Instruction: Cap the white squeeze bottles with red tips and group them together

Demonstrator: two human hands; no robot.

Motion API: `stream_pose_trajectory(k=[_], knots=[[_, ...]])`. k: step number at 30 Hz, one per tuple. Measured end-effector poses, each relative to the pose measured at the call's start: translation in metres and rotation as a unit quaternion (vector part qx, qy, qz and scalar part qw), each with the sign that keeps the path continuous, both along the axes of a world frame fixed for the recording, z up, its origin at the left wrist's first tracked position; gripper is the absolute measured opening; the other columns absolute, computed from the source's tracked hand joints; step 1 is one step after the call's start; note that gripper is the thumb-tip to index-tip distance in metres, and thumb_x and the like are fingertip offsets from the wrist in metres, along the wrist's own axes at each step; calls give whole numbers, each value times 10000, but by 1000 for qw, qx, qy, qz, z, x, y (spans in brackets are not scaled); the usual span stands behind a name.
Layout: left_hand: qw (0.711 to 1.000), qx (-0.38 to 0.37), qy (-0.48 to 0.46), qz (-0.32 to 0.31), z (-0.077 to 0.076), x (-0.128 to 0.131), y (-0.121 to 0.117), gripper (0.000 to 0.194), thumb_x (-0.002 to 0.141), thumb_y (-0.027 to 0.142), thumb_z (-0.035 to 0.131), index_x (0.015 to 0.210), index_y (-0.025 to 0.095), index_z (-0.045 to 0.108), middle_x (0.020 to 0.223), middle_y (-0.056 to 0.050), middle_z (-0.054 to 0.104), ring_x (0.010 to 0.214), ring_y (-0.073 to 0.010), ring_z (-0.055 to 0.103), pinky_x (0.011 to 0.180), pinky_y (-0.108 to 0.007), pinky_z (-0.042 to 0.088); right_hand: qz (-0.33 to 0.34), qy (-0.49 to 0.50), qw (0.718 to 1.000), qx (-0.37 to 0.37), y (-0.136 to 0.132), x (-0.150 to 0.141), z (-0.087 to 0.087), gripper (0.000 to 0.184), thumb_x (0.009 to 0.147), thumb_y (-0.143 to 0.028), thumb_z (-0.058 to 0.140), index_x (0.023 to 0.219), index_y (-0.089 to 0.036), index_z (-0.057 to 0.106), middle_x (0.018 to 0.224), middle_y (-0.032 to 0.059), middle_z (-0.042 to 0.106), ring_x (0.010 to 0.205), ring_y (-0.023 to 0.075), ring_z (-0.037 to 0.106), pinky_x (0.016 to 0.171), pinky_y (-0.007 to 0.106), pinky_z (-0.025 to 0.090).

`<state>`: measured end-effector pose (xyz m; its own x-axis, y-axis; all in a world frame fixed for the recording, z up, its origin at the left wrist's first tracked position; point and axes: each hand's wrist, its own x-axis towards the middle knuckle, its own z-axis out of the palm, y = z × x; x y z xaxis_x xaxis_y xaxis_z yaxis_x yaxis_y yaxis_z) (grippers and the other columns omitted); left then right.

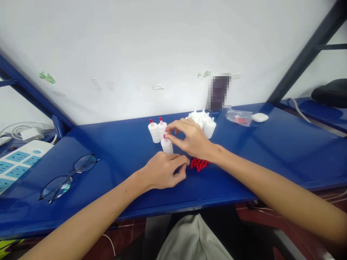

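Observation:
My right hand [189,135] pinches a small red cap [164,136] between thumb and forefinger, at the tip of a white squeeze bottle [167,146]. This bottle stands upright, its lower part hidden behind my left hand [167,169]. My left hand is closed, thumb and forefinger meeting beside a pile of loose red caps [199,164]; whatever is between those fingertips is hidden. Just behind, two white bottles with red caps [154,133] stand side by side. Beyond my right hand is a cluster of several white bottles [209,128] with uncapped white tips, partly covered by that hand.
Eyeglasses [69,177] and a white power strip [40,148] lie on the left of the blue table [119,144]. Back right are a clear plastic bag [240,117] with red pieces, a white rounded case [260,117], and a blurred dark phone-like object [219,93] against the wall.

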<state>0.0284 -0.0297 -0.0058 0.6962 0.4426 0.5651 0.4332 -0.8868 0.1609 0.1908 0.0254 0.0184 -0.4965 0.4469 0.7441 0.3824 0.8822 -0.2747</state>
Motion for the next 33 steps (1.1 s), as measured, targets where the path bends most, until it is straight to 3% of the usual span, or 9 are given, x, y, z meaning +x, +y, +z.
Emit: stream_pose_trajectory(k=[4,7,12,17,21,27,33], knots=[[998,26,49,34,-5,5,1,166,918,224,535,935,173,692,766,-14,699,522,-104,560,494,-226,428,-12,9,1000,-10,-3,1,3,34,940,-234,591,927,-202,594,816,-41,705,674,113,575,804,344,304],[996,30,78,43,-8,3,4,209,966,326,542,1012,207,708,817,-17,711,589,-123,625,508,-231,434,-38,20,999,-20,-4,4,2,100,942,-264,571,872,-195,591,626,-75,627,524,82,470,802,338,331],[991,23,128,24,-5,1,5,237,1008,333,496,1072,241,705,862,-10,699,649,-133,646,539,-244,446,-28,-4,999,-37,-1,13,-5,121,900,-216,548,805,-179,614,511,-64,539,500,91,447,645,260,387],[993,-1,122,1,-4,-2,6,227,1008,286,494,1029,210,707,871,-28,694,767,-146,666,668,-247,519,-40,-37,997,-60,1,16,-12,96,840,-210,570,802,-176,652,539,-54,570,503,87,491,557,237,352],[999,15,43,-18,-3,-4,7,175,988,265,533,1001,197,694,919,-42,712,786,-141,672,686,-237,534,-56,6,995,-87,-3,19,-9,97,760,-273,635,766,-176,639,514,-64,535,488,89,474,540,237,346],[981,100,-149,75,4,-7,9,48,903,178,634,948,195,638,653,45,607,510,-71,510,529,-195,432,102,17,984,-149,-7,22,-2,275,956,-330,481,793,-160,624,662,-16,587,579,92,486,579,239,376],[967,157,-169,108,6,-10,12,126,832,120,645,932,194,631,694,33,603,564,-81,523,553,-203,430,154,27,961,-229,-12,19,-1,280,950,-392,563,817,-155,634,690,-15,585,614,94,486,581,232,397]])
